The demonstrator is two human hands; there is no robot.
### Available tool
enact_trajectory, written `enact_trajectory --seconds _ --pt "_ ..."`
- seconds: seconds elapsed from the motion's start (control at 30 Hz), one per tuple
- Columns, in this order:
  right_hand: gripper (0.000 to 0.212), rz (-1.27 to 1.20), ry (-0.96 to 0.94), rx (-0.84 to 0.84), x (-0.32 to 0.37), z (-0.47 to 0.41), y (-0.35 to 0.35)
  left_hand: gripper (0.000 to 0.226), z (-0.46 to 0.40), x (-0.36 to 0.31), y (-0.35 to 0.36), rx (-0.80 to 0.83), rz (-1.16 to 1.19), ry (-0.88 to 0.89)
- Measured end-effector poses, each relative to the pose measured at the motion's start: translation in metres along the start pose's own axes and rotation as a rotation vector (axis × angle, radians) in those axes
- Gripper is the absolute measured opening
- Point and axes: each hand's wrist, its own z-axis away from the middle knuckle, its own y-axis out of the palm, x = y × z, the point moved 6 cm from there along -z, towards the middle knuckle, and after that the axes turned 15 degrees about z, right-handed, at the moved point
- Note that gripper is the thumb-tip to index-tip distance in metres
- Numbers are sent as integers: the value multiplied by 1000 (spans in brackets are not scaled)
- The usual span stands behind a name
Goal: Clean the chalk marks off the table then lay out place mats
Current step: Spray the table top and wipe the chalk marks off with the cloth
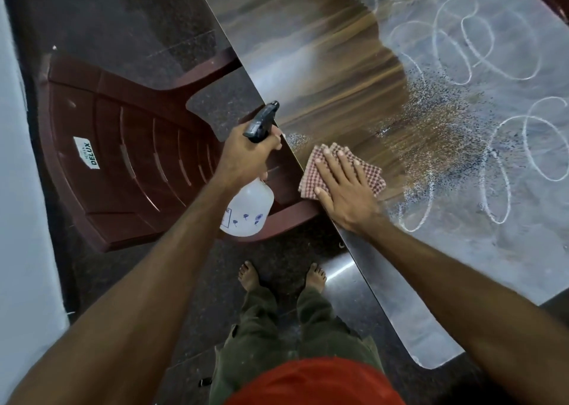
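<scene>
My left hand (246, 152) grips the spray bottle (248, 210) off the table (308, 50) edge. Right hand (345, 195) lies flat, fingers straight, pressing the checkered cloth (314, 164) beside the chalk marks (462, 50).

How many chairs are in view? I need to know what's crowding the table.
1: a brown plastic chair stands left of the table, under the left hand's spray bottle. Others may be out of frame.

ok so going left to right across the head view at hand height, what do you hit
chair → left hand holding the spray bottle → cloth under the right hand → wet spray patch → chalk loops
</scene>
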Motion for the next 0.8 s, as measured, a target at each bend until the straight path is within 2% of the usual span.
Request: enact_trajectory --seconds 0.13,0.27,0.43,0.57,0.67,0.8 --pt "69 -11 114 33 -22 4 4 8 -6 -1 -9 7 9 -10" --pt "66 -64 285 36 -32 -63 -10 8 -12 1 -13 19 20 -15" --pt "64 -39 212 27 17 -119 -24 9 -19 6 -18 39 7 -11" --pt "63 -18 125 0 33 -93 -20 8 -26 8 -19 58 7 -34" --pt "62 -13 101 18 18 -47 -4 9 -29 7 -17 55 4 -45" --pt "65 -71 335 58 -57 -20 9 9 -30 3 -7 90 11 -36"
